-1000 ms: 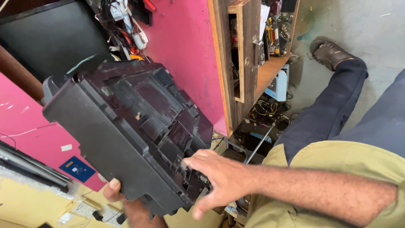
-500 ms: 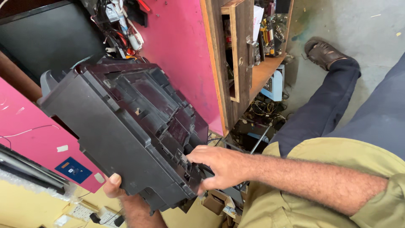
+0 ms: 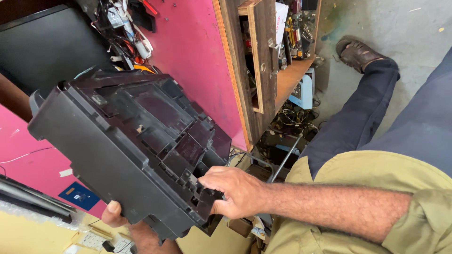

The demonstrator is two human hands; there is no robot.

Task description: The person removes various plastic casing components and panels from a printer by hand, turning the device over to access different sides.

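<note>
While the large black moulded-plastic printer housing (image 3: 127,150) is held tilted in mid-air, underside facing up, both hands carry its weight. The left hand (image 3: 123,221) supports the lower edge from beneath; only the thumb and part of the wrist show, so the grip reads as closed on the housing edge, with the fingers hidden behind the body. The right hand (image 3: 235,193) is closed on the lower right corner, fingertips hooked into a recess among the ribs and latches.

The housing sits in front of a pink painted panel (image 3: 188,51), just beside a brown wooden shelf unit (image 3: 256,61) packed with circuit boards and cables. A tangle of coloured wires (image 3: 125,33) hangs near the top edge of the housing. A dark blue trouser leg (image 3: 358,117) ending in a brown sandal (image 3: 355,52) stretches across the grey concrete floor (image 3: 405,28).

To perform this step well, keep the left hand as the fixed support and let the right hand do the fine work. Keep the fingertips on solid ribs, not thin tabs, which are judged likely to snap. Hold the housing apart from the shelf edge and the hanging wires to avoid snagging.
</note>
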